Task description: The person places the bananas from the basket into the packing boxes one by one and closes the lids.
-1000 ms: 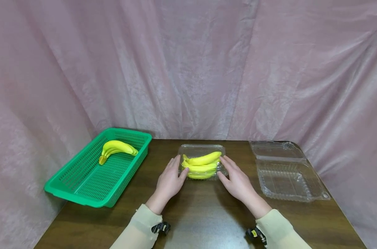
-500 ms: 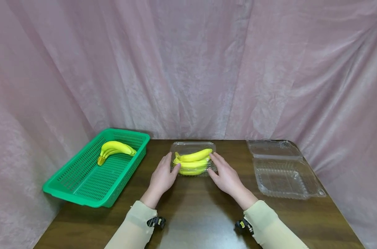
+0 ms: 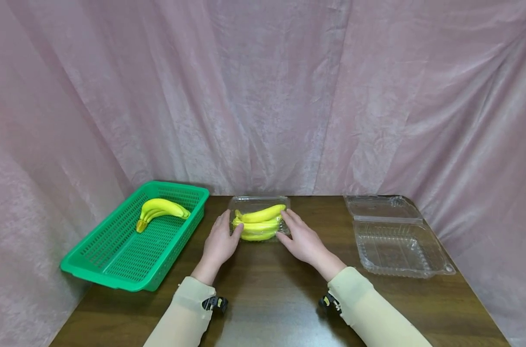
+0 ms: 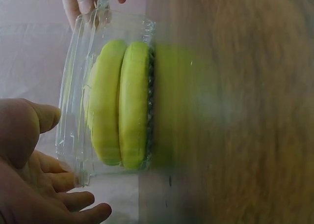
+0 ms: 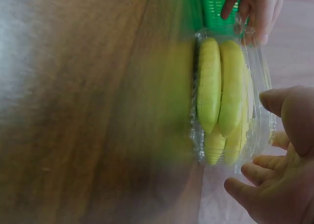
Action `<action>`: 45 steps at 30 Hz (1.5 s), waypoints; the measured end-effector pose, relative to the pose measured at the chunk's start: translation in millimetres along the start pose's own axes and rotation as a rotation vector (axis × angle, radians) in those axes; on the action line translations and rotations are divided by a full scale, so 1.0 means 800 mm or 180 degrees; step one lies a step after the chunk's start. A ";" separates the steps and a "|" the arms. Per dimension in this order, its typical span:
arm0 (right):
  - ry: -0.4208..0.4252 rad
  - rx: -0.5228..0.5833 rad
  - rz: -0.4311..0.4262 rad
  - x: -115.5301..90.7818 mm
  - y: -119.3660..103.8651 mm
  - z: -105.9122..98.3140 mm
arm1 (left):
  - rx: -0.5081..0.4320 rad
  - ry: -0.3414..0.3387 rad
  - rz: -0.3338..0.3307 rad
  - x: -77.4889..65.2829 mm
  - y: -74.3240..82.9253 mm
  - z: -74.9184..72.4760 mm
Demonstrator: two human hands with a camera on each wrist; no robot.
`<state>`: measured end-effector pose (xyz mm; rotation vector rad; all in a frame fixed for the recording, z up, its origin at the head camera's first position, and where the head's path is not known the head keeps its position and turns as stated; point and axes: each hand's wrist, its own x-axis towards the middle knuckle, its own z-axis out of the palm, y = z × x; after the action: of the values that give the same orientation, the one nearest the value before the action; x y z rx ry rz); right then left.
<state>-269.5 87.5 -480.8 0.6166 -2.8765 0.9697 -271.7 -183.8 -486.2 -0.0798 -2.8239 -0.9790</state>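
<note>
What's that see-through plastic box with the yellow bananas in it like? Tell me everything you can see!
The clear shiny plastic box looks rectangular, with ridged walls and a lid that looks closed. Curved yellow bananas show inside. It appears to rest level on the brown shiny table, toward the back edge. The person's left-hand grip is at its left end and the right-hand grip at its right end, both touching it.

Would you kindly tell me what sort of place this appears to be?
Likely a staged tabletop recording setup: a pink curtain hangs behind the brown table, with black wrist-worn devices in view.
</note>
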 end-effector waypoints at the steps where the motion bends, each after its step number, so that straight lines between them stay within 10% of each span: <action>1: -0.0031 0.0012 0.0000 0.002 -0.001 0.001 | 0.0003 0.0003 -0.0014 0.001 -0.002 -0.001; 45: -0.0386 0.0047 -0.0084 0.085 -0.010 0.027 | -0.0098 0.0254 -0.0380 0.037 -0.025 -0.014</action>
<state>-327.3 44.7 -481.9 0.7375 -2.9596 0.9840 -301.2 -206.8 -484.8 0.1232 -2.7682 -1.0261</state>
